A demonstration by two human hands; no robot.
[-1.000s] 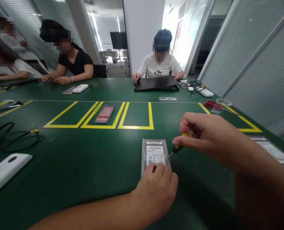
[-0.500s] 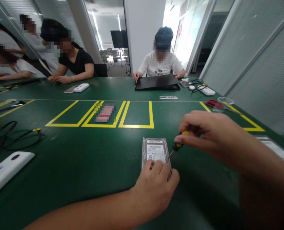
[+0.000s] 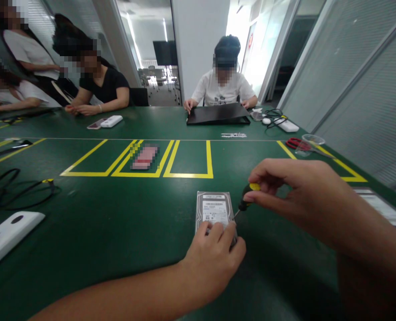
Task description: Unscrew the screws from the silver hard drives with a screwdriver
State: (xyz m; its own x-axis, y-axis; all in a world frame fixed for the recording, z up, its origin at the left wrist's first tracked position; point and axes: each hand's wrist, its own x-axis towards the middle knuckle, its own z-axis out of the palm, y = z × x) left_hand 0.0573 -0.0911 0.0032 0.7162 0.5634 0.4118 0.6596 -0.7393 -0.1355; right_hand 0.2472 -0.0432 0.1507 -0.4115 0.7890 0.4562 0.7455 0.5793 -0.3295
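Observation:
A silver hard drive (image 3: pixel 214 208) with a white label lies on the green table in front of me. My left hand (image 3: pixel 214 258) grips its near end, the fingers bent over the top and the thumb at the right side, hiding that end. Between the thumb and fingers of my right hand (image 3: pixel 284 187) is a small screwdriver (image 3: pixel 246 197) with a black and yellow handle. It slants down to the left, and its tip meets the drive's right edge. Whether the tip sits in a screw is too small to tell.
Yellow tape outlines (image 3: pixel 188 175) lie beyond the drive, one around a pinkish blurred item (image 3: pixel 145 158). Left are a white power bank (image 3: pixel 12 238) and black cable (image 3: pixel 26 203). Red-handled scissors (image 3: pixel 294 142) and a clear cup (image 3: pixel 309 145) lie right. Across the table, a person holds a black panel (image 3: pixel 218 114).
The whole view has shifted slightly. My left hand still grips the drive and the screwdriver tip stays at its right edge. A standing person at far left has moved.

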